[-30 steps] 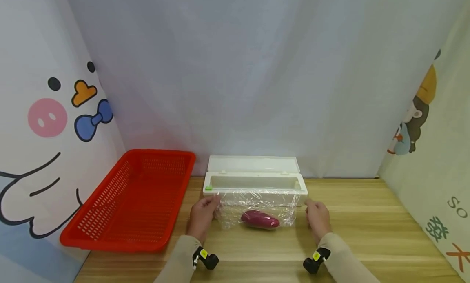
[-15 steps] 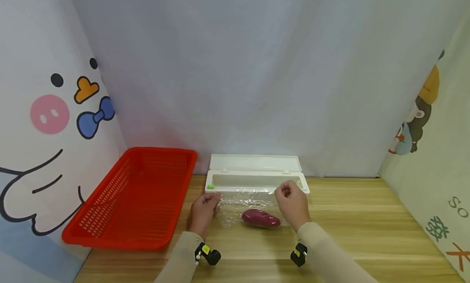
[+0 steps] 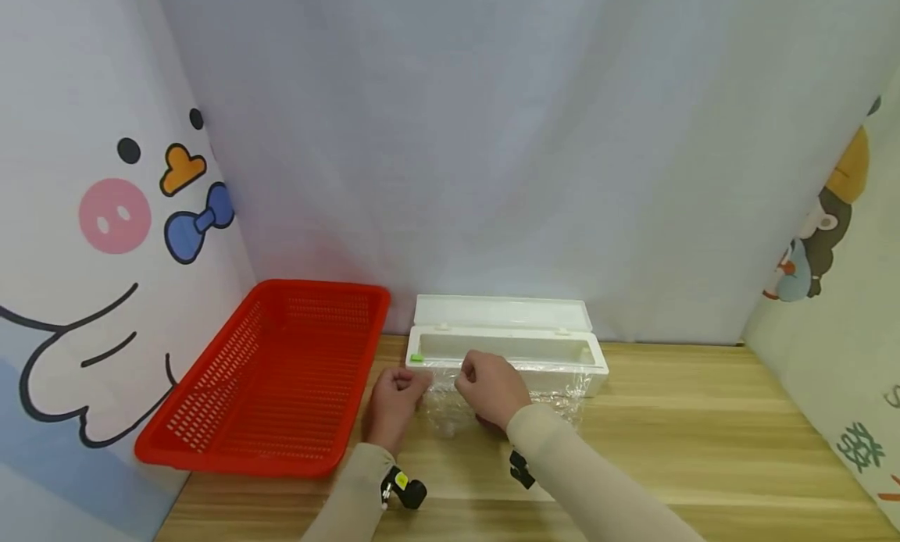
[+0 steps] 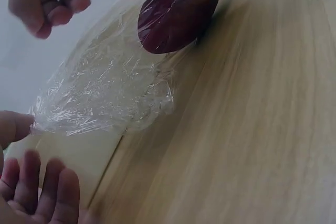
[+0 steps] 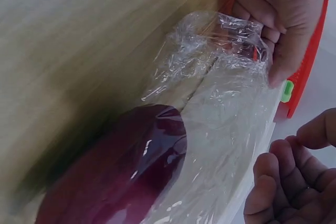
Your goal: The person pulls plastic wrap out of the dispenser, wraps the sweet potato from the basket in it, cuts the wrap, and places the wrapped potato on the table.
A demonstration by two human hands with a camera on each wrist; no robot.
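- My left hand [image 3: 395, 405], low in the middle of the head view, is pinching one corner of the clear film [image 4: 105, 87]. If I pinch too softly, the corner could slip out. If I pull too hard, the thin film could rip.
- My right hand [image 3: 494, 390] is just beside it, with its fingers loosely bent. I see nothing in them. Nobody holds the film's right end, so it could fold over and stick to itself.
- The purple thing [image 5: 126, 166] lies on the surface [image 3: 675, 417] under the film, in the lower middle of the head view. My right hand hides most of it there, so I could bump it without seeing. It looks round and smooth, so it might roll.
- The white box [image 3: 596, 382] is behind my hands, with its lid [image 3: 502, 313] up. The film hangs over its front, so a strong tug might drag the box along.
- The green clip [image 3: 417, 358] is small and near my left hand. My fingers could miss it or catch the film.
- The red basket [image 3: 242, 462], at the left, is near my left arm, so a wide swing could knock it.
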